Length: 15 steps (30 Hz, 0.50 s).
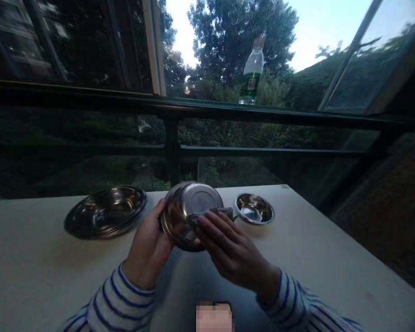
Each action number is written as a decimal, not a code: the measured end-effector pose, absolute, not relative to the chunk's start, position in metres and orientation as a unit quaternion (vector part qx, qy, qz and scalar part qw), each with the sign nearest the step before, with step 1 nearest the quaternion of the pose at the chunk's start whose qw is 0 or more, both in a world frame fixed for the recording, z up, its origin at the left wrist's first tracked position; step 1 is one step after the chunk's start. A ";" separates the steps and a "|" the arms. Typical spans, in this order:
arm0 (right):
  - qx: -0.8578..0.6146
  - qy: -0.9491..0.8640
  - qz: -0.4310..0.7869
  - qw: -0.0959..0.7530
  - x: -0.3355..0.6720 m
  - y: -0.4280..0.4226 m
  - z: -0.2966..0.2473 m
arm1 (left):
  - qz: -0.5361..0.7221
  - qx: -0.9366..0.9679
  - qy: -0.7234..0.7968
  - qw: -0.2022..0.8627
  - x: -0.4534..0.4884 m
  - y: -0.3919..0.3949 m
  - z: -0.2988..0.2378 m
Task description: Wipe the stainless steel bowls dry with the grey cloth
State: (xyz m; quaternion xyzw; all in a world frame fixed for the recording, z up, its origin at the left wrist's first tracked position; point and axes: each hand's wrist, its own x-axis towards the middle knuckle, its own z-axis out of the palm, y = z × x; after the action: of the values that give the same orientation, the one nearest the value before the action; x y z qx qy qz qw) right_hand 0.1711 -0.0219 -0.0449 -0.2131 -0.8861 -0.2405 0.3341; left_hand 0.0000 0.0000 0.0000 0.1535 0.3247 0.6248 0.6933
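Note:
My left hand (150, 249) grips a shiny stainless steel bowl (202, 198) by its rim. The bowl is tilted on its side above the white table, its rounded outer base turned to the right. Several rim lines show, so it may be a small stack. Pressed against the bowl's outside is a dark grey cloth (224, 212), held under the fingers of my right hand (231, 249). Right of the hands, a small steel bowl (254, 210) stands upright on the table.
A stack of wide steel bowls (105, 212) rests at the left of the white table (38, 267). Behind the table runs a dark railing (207, 110), with a clear plastic bottle (252, 74) standing on it. A blurred, pixelated patch (214, 316) is at the bottom edge.

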 end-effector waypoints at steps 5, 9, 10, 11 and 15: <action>-0.172 -0.890 -0.266 0.327 0.165 -0.029 -0.042 | 0.622 0.143 0.347 0.687 0.007 -0.004 0.004; -0.175 -0.890 -0.268 0.323 0.175 -0.023 -0.040 | 0.644 0.148 0.339 0.670 0.002 -0.003 0.004; -0.181 -0.888 -0.268 0.326 0.178 -0.022 -0.040 | 0.650 0.151 0.331 0.667 0.001 -0.003 0.004; -0.188 -0.886 -0.268 0.330 0.180 -0.021 -0.040 | 0.654 0.153 0.323 0.667 0.000 -0.002 0.004; -0.181 -0.887 -0.264 0.332 0.178 -0.023 -0.040 | 0.656 0.136 0.323 0.668 0.004 -0.005 0.004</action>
State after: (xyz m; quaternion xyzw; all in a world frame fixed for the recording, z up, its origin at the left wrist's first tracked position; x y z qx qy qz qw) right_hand 0.1777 -0.0233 -0.0403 -0.1809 -0.8874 -0.2638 0.3318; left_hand 0.0039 -0.0049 0.0038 0.1355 0.3231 0.6563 0.6682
